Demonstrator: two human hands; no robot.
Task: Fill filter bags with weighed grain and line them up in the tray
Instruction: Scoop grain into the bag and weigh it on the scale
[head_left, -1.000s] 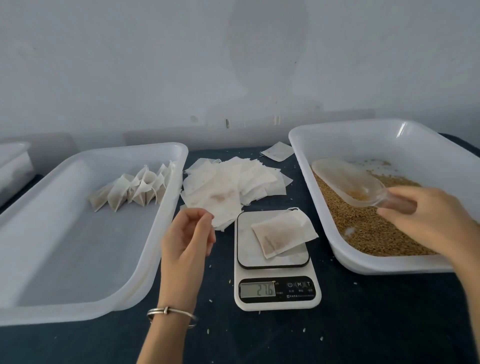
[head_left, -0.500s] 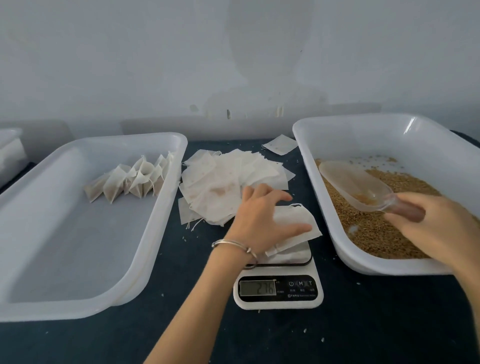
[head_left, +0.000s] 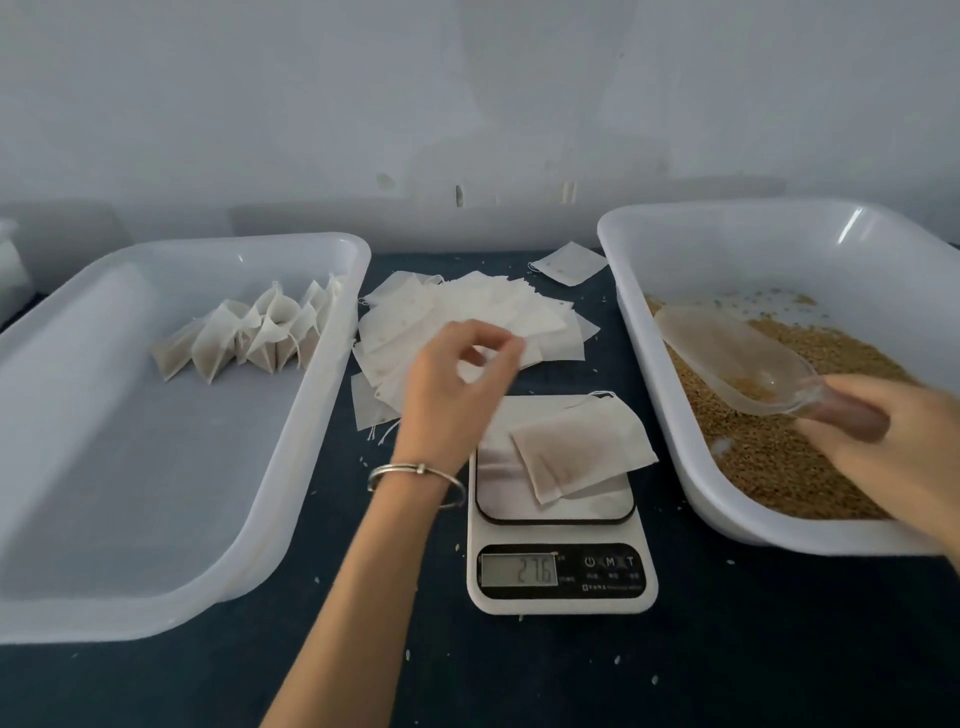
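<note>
Covering the whole work surface is a dark table (head_left: 727, 670), and everything here is being placed relative to the scale (head_left: 561, 525), which is sitting at its middle. Lying to the left of the scale is the big white tray (head_left: 130, 519), holding a short row of filled filter bags (head_left: 249, 338) leaning together against its far right wall. Sitting to the right of the scale is a second white tub (head_left: 727, 249), carrying a bed of brown grain (head_left: 779, 457) across its floor. Spreading out just behind the scale is a loose pile of empty filter bags (head_left: 467, 312), with one stray bag (head_left: 569, 263) lying apart, further back.

The left hand (head_left: 452, 384) is reaching in over the left rear of the scale — thumb and fingertips are coming together above the pile's near edge, but motion blur is hiding whether they are pinching a bag, so I cannot tell. A metal bangle (head_left: 415, 475) is circling that wrist. The right hand (head_left: 893, 441) is hovering over the grain tub, right of the scale, its fingers curling round the handle of a clear plastic scoop (head_left: 737, 358) that is holding a few grains.

Resting on the scale's platform, overhanging its right side, is one filled filter bag (head_left: 582, 449) — the display (head_left: 519, 570) in front is reading 27.6.
</note>
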